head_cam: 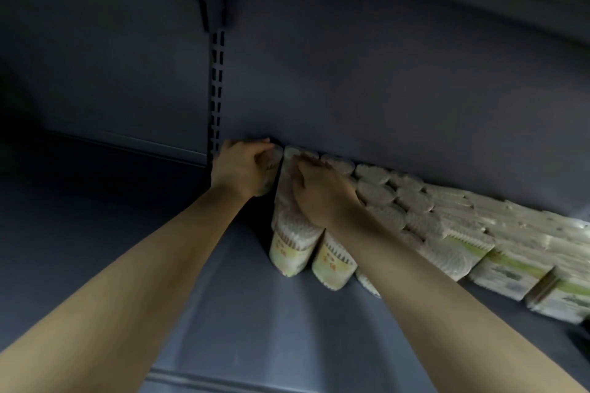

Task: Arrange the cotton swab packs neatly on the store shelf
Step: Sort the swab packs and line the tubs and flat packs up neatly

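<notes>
Round cotton swab packs (376,188) with white tops and yellow-green labels stand in tight rows on the dark grey shelf (242,313), against the back wall. My left hand (238,169) is wrapped around one pack (271,166) at the far left end of the rows, by the back corner. My right hand (322,195) lies flat on the tops of the packs just to the right of it, fingers spread and pointing to the back. Two front packs (292,252) show their labels below my right wrist.
Boxed packs (510,271) with green bands fill the shelf to the right. A slotted upright (216,96) runs up the back wall just left of my left hand. Another shelf hangs overhead. Bare shelf lies to the left and front.
</notes>
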A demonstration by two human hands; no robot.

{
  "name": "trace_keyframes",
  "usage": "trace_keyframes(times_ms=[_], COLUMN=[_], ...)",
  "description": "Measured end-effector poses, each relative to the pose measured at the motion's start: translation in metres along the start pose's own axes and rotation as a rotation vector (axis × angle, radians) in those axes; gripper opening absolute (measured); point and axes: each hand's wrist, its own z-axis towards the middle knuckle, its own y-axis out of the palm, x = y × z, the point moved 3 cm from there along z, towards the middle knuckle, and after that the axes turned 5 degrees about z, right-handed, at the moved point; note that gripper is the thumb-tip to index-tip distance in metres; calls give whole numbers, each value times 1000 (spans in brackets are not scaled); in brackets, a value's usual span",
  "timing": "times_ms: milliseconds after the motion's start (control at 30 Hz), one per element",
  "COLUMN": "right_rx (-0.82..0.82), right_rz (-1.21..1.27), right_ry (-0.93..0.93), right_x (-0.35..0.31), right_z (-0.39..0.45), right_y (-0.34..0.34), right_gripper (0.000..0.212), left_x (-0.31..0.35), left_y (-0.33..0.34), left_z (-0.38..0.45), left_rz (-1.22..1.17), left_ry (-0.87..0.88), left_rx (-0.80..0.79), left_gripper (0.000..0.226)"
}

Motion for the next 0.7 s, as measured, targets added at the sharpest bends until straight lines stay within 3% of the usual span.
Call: trace_keyframes(times_ms=[400,600,700], right_rx=[23,48,93], right_rz=[6,21,60], right_ry=[-17,-28,-43], right_x=[2,1,1], right_z=[3,3,2], right_y=[3,0,-4], right_gripper=[45,43,38], left_x=[4,15,16], left_y=[0,-6,-10], left_z=[2,-7,-16], left_rz=[17,49,97], left_ry=[25,31,54], left_rx=[-4,-34,-87], left_gripper=[63,75,53])
